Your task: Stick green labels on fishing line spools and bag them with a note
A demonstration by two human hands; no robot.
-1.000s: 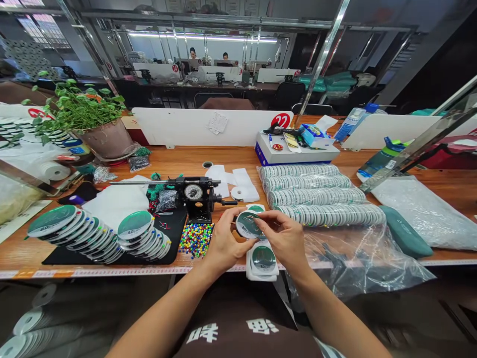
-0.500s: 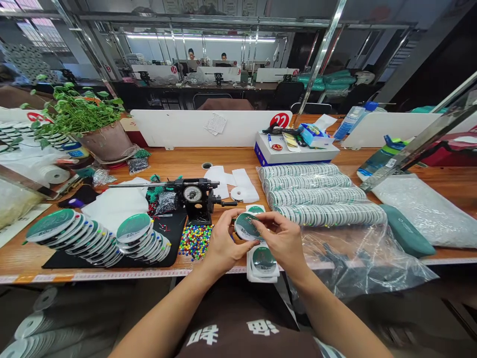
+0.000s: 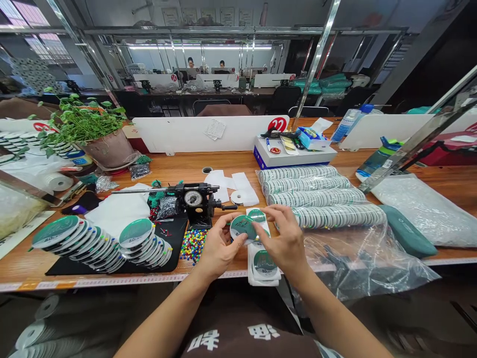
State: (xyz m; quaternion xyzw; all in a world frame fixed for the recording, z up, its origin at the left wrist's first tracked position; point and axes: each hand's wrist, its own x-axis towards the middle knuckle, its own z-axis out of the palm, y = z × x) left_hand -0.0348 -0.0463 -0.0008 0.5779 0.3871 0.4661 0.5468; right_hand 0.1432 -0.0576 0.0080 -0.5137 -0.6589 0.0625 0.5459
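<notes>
My left hand point(image 3: 221, 248) grips a flat round line spool point(image 3: 240, 226) with a green and white label, its thumb on the label's lower edge. My right hand point(image 3: 286, 241) is at the spool's right side, thumb and fingers apart; whether the thumb tip touches the rim I cannot tell. Below the hands lies a stack of white label sheets point(image 3: 264, 277) bearing round green labels. Part of a label sheet point(image 3: 257, 215) shows between the hands. Left of them stands a black hand-cranked winder point(image 3: 196, 201), with a pile of colourful beads point(image 3: 193, 244) in front.
Two leaning rows of labelled spools point(image 3: 57, 231) sit on a black mat point(image 3: 164, 248) at left. Bagged spool rows point(image 3: 320, 196) lie at right, near a teal case point(image 3: 408, 231). A potted plant point(image 3: 106, 146) and a white box point(image 3: 294, 154) stand behind.
My right thumb has moved off the label's face and my right fingers have spread. The spool has turned its label more toward me and shifted slightly left. The view has tilted up a little.
</notes>
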